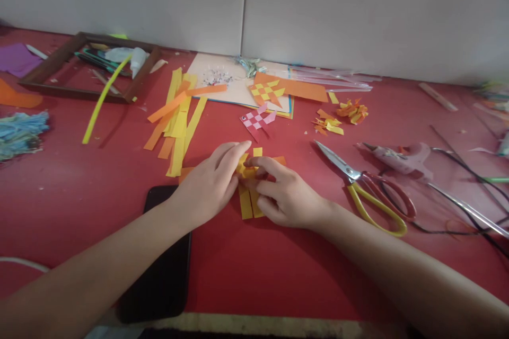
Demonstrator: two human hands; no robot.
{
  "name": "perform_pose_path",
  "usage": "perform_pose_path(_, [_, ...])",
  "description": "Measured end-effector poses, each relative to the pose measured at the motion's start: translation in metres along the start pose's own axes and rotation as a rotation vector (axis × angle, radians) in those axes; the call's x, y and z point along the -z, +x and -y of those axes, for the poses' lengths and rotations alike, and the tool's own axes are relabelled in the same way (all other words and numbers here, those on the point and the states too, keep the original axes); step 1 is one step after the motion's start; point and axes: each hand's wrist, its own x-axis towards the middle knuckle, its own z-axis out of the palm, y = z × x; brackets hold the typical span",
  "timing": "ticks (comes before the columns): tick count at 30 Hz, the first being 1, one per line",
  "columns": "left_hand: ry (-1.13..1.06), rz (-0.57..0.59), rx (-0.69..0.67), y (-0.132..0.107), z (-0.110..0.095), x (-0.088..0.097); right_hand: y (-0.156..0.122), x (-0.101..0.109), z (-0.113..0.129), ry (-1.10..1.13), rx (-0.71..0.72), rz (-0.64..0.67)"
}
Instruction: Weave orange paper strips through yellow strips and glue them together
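Yellow and orange paper strips (pixel 247 202) cross each other between my two hands at the middle of the red table. My left hand (pixel 212 183) closes on the strips from the left, its fingertips at the crossing. From the right, my right hand (pixel 284 190) pinches the same strips with bent fingers. My fingers hide most of the crossing. Just beyond lies a pink and white woven paper fish (pixel 256 121). Behind it, a yellow and orange woven fish (pixel 266 92) rests partly on orange paper. More loose paper strips (pixel 178 127) lie left of them.
A black phone (pixel 159 270) lies beside my left forearm. Scissors (pixel 358 180) and a corded glue gun (pixel 405 159) lie to the right. Paper scraps (pixel 328 123) sit behind the scissors. A wooden frame (pixel 75 92) holding a glue bottle stands at back left, before the wall.
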Motion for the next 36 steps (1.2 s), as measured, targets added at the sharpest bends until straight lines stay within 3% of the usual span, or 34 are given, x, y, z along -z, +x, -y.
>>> perform_pose_path(8, [0.146, 0.011, -0.024, 0.001, -0.001, 0.001, 0.001, 0.001, 0.002, -0.016, -0.017, 0.02])
perform_pose_path(29, [0.141, 0.025, -0.029, -0.001, -0.002, -0.004, -0.002, -0.002, 0.003, -0.038, -0.063, -0.002])
perform_pose_path(33, [0.177, -0.024, -0.029, 0.006, 0.005, 0.012, -0.002, -0.002, 0.002, 0.002, -0.069, -0.038])
perform_pose_path(36, [0.245, -0.134, 0.169, 0.012, 0.024, 0.038, -0.001, -0.001, 0.002, 0.054, -0.079, -0.107])
